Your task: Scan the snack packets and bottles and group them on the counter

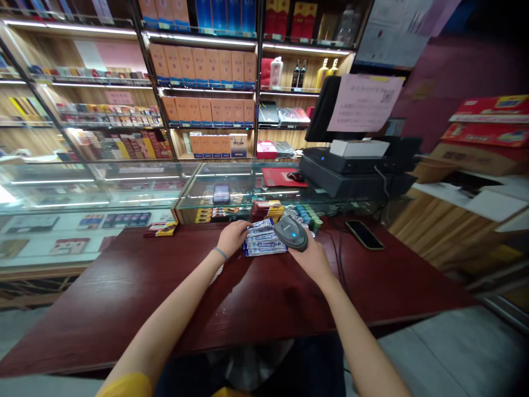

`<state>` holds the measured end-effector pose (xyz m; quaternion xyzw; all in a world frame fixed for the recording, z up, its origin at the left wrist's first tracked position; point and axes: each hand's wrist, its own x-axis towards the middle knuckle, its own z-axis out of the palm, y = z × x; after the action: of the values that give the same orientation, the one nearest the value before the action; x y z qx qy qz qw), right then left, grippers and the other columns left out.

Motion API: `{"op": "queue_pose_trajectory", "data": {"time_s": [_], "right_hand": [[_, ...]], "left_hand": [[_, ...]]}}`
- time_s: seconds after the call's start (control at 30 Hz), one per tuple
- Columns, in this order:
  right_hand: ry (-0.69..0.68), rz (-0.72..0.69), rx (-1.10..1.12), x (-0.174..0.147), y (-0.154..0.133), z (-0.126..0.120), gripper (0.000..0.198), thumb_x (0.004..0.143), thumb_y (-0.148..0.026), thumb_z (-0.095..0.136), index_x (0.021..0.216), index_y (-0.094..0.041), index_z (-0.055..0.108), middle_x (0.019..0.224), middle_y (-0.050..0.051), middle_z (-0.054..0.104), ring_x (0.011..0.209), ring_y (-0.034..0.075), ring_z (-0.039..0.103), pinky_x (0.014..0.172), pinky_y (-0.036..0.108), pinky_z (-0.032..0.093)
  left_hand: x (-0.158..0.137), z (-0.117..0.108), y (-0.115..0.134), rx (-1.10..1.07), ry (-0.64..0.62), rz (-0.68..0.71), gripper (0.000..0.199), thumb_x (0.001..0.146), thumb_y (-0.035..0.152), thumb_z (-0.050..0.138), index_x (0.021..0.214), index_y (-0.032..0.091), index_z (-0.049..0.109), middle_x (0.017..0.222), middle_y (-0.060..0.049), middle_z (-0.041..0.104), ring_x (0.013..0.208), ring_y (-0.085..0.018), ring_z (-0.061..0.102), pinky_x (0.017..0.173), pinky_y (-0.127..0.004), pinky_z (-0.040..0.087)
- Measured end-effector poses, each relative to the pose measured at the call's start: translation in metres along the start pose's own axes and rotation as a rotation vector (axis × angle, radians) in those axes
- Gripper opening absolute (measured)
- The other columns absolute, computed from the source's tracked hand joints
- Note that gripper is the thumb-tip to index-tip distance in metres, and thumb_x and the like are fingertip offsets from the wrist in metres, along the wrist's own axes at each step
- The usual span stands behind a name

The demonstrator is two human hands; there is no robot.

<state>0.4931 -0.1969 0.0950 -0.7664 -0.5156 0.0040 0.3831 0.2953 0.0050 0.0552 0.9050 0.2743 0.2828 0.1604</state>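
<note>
My right hand point(312, 256) is wrapped around a dark grey barcode scanner point(291, 232) with a small blue light on top. The scanner's head is over the right end of a stack of blue-and-white sachets point(265, 242) on the dark red counter point(165, 286). At the upper left edge of that stack, my left hand point(233, 237) has its fingers closed on a sachet; its fingertips are partly hidden. Just behind the sachets are a pile of red-and-yellow packs point(266, 211) and a cluster of small blue and green cylindrical items point(308, 215).
A phone point(364, 234) lies on the right, with a black cable point(339, 259) between it and my right arm. Behind are a glass display case point(231, 182), a cash register with screen point(355, 168) and a red mat point(283, 176). Red-and-yellow packs point(161, 229) lie at left.
</note>
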Motion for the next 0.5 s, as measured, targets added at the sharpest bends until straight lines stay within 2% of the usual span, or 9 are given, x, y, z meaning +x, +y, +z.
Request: {"op": "queue_pose_trajectory", "data": {"time_s": [0.23,0.5], "right_hand": [[0.043,0.055,-0.002,-0.005,0.029,-0.025,0.031,0.078,-0.036,0.065,0.105,-0.027,0.052,0.087,0.006,0.075,0.090,0.032,0.073,0.064,0.030,0.047],[0.030,0.072,0.003,-0.009,0.040,-0.030,0.028,0.077,-0.036,0.062,0.100,-0.028,0.049,0.086,0.007,0.074,0.090,0.033,0.072,0.064,0.030,0.047]], "left_hand": [[0.029,0.036,0.016,0.106,-0.057,0.004,0.029,0.091,0.017,0.054,0.115,0.022,0.069,0.117,-0.006,0.070,0.109,-0.022,0.065,0.099,-0.033,0.049],[0.042,0.050,0.011,0.194,-0.136,-0.097,0.034,0.090,0.016,0.051,0.116,0.023,0.071,0.117,-0.005,0.072,0.108,-0.021,0.066,0.099,-0.031,0.049]]}}
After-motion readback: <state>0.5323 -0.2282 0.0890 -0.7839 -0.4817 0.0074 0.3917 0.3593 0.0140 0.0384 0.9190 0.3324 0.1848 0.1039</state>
